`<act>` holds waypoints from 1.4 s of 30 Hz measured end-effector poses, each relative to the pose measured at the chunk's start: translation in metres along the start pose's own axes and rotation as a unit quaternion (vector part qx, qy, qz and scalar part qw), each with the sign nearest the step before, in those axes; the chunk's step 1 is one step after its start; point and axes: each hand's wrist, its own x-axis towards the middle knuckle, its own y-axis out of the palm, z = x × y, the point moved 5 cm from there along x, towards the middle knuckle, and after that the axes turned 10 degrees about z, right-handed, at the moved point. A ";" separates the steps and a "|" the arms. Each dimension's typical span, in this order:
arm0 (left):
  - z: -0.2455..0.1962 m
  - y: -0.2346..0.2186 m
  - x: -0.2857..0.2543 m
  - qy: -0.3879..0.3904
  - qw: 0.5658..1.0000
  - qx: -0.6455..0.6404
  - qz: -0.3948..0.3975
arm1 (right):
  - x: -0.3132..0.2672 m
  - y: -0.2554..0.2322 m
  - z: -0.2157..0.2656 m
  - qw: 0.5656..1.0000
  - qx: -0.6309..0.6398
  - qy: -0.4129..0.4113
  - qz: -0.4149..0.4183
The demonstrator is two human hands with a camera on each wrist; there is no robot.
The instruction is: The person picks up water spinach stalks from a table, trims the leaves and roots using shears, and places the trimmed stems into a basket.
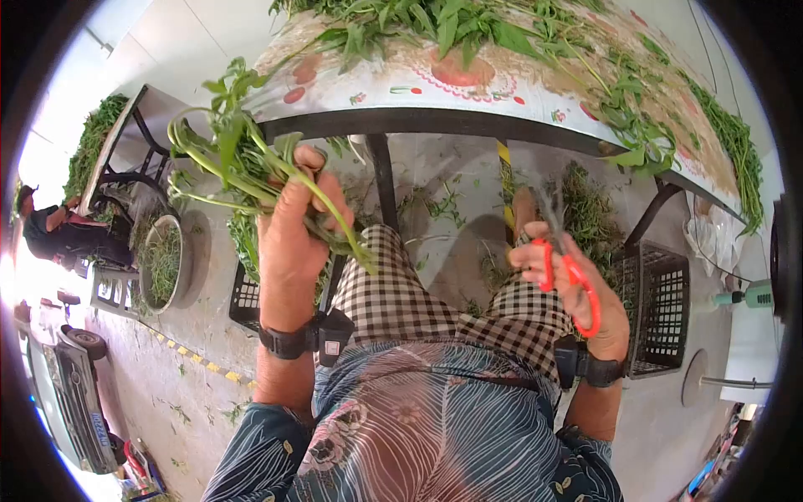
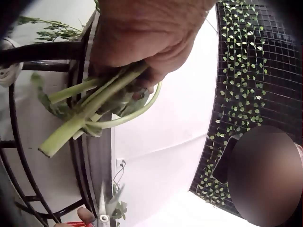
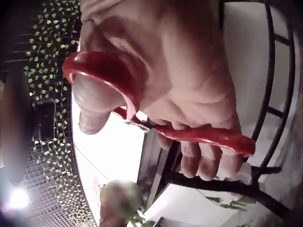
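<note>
- Nearest, at 6 o'clock, flowery shirt (image 1: pixel 418 410).
- Grips leafy bunch (image 1: pixel 238 159) in left hand (image 1: pixel 288 222), at 10 o'clock.
- Looks light and soft; best held by firmer stems (image 2: pixel 64 135).
- Sticks out both ways from grip: toward 10 with leaves (image 1: pixel 230 138), toward 4 with stem end.
- Holds red scissors (image 1: pixel 548 269) in right hand (image 1: pixel 569 293), at 3 o'clock.

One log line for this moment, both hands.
left hand: grips leafy stems | right hand: holds red-handled scissors, blades open, apart from stems | table: greens on top
</note>
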 end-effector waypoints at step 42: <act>0.024 0.047 0.028 -0.081 0.997 -0.007 -0.008 | 0.076 -0.110 0.269 0.599 -0.734 -0.035 -0.317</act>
